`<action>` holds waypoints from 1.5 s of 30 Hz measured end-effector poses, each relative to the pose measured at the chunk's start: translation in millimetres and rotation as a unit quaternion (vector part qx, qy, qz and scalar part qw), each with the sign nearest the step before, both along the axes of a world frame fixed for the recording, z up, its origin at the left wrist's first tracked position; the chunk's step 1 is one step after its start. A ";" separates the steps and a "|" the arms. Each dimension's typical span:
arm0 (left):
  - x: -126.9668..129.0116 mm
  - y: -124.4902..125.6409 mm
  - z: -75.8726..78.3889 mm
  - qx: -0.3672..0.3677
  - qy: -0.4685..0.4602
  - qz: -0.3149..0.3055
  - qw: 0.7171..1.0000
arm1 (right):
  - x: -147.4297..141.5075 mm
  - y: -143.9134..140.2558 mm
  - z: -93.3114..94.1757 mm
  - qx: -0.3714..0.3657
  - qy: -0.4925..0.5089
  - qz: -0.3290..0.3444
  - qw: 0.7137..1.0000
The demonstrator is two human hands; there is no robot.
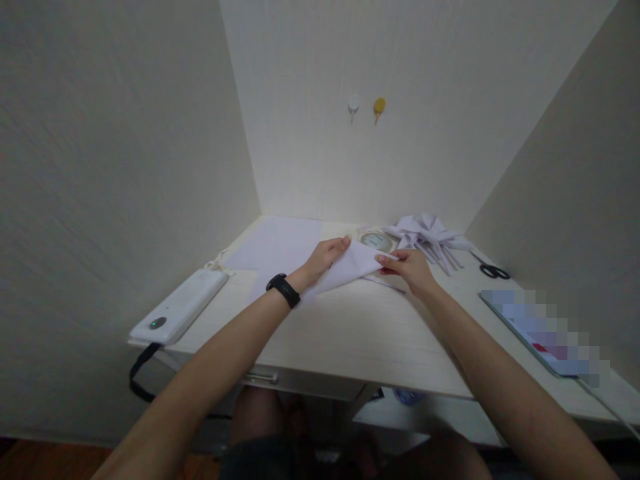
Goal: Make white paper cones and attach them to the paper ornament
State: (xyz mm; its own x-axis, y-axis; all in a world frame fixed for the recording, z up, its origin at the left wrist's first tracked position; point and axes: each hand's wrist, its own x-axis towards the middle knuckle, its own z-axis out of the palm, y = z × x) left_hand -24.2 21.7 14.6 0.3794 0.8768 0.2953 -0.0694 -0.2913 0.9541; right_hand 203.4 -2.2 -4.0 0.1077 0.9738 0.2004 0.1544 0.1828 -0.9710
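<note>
Between my two hands is a sheet of white paper [353, 263], partly folded and raised off the desk. My left hand [325, 257], below a black wristwatch, grips its left side with the thumb up. At the paper's right corner, my right hand [406, 268] pinches the edge between thumb and fingers. Flat white sheets [285, 240] lie to the left, partly under my left hand. Behind the held paper sits a round dial [376, 241], partly covered. Several folded white paper pieces [427, 233] are heaped just beyond my right hand.
Black-handled scissors [494, 271] and a tablet-like device [540, 333] with a cable lie on the right of the desk [350, 340]. A white box-shaped device [183, 307] with a black strap is at the left edge. Walls enclose the desk; two hooks hang behind.
</note>
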 end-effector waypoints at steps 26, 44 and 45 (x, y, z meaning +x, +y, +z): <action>27.1 -26.4 2.0 -0.016 -0.111 0.124 0.986 | -54.2 -32.3 3.9 0.003 0.271 0.015 0.962; 32.0 -39.4 5.8 -0.012 -0.122 0.127 0.984 | -45.6 -33.5 9.2 0.018 0.204 -0.037 0.978; 32.1 -40.0 6.3 -0.012 -0.122 0.128 0.984 | -45.8 -34.0 9.1 0.024 0.204 -0.037 0.978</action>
